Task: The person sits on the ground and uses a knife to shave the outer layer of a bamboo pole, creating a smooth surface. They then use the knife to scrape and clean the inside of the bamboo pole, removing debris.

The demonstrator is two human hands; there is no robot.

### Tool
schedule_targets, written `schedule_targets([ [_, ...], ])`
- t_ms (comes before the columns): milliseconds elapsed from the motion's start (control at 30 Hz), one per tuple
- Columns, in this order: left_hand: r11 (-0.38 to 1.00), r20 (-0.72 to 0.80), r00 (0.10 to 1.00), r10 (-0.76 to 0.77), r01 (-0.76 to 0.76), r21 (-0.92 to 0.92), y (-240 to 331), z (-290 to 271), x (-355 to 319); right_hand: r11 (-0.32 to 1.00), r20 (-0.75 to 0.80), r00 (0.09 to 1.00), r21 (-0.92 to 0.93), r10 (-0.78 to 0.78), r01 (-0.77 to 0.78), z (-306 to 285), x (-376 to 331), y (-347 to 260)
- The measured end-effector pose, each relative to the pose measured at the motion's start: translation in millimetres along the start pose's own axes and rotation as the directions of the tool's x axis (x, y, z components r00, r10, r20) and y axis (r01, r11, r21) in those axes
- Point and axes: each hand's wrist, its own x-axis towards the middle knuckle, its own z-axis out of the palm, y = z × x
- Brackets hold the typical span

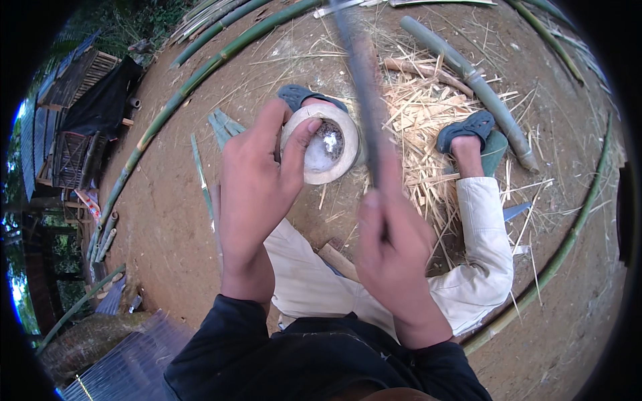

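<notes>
My left hand (251, 184) is wrapped round a thick, pale bamboo section (348, 155), with the thumb over its rim. The section's round open end faces me, and its hollow inside shows whitish and dark patches. Just to its right, my right hand (396, 250) grips a machete (361, 83) by its handle, which the fingers mostly hide. The long dark blade points away from me toward the top edge, smeared by motion. Whether the blade touches the bamboo section, I cannot tell.
Split bamboo shavings (428, 127) lie heaped between my feet in dark clogs (466, 130). A grey-green bamboo pole (468, 80) lies beside the right foot. Long green poles (180, 93) curve along both sides. A hut (83, 127) stands far left, and corrugated sheeting (127, 364) lies near left.
</notes>
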Motion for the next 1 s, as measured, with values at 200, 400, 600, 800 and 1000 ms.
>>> schedule_targets([
  [200, 0.998, -0.006, 0.999, -0.047, 0.047, -0.029, -14.2, -3.1, 0.4, 0.998, -0.103, 0.994, 0.053, 0.047, -0.041, -5.6, -8.5, -7.7],
  [400, 0.996, -0.016, 1.0, -0.027, 0.026, -0.088, -7.0, 2.0, 3.8, 0.991, -0.107, 0.986, 0.031, -0.128, 0.132, -5.3, -2.1, -19.7],
  [600, 0.995, -0.014, 0.999, -0.038, 0.036, -0.09, -14.1, 1.1, 1.6, 0.993, -0.081, 0.99, 0.029, -0.116, 0.119, 1.3, -5.2, -11.6],
  [800, 0.993, -0.032, 0.999, -0.038, 0.034, -0.112, -10.1, 2.3, 1.0, 1.0, -0.007, 1.0, 0.002, 0.012, -0.012, 2.2, -0.1, -3.2],
  [1000, 0.997, -0.055, 0.996, -0.074, 0.072, -0.042, -25.1, -1.9, -2.0, 0.985, -0.063, 0.996, 0.16, 0.067, -0.056, -8.3, -8.1, -5.9],
])
